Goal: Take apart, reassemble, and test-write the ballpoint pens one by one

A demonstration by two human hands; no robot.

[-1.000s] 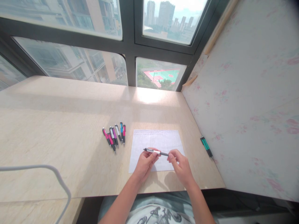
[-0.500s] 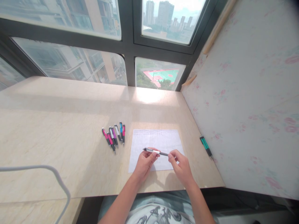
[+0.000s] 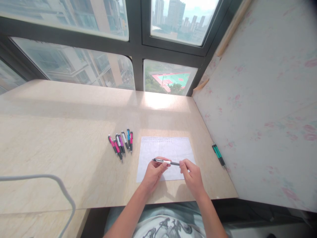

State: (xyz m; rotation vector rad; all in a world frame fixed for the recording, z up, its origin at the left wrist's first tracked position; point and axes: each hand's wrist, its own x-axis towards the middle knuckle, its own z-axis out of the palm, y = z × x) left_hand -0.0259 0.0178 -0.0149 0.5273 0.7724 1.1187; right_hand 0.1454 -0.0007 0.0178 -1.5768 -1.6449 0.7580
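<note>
A white pen with a black grip lies level across the space between my hands, above a sheet of paper. My left hand pinches its white barrel between thumb and fingers, with the clip end pointing left. At the other end, the fingertips of my right hand close round the tip, which they hide. Small rows of marks run along the paper's top edge.
Left of the paper lies a loose group of pens in pink, purple, white and blue. Two green pens rest by the wall on the right. A grey cable arches over the lower left. Windows stand behind the table.
Both hands keep their hold on the white pen and have hardly moved. The whole view has shifted very slightly.
</note>
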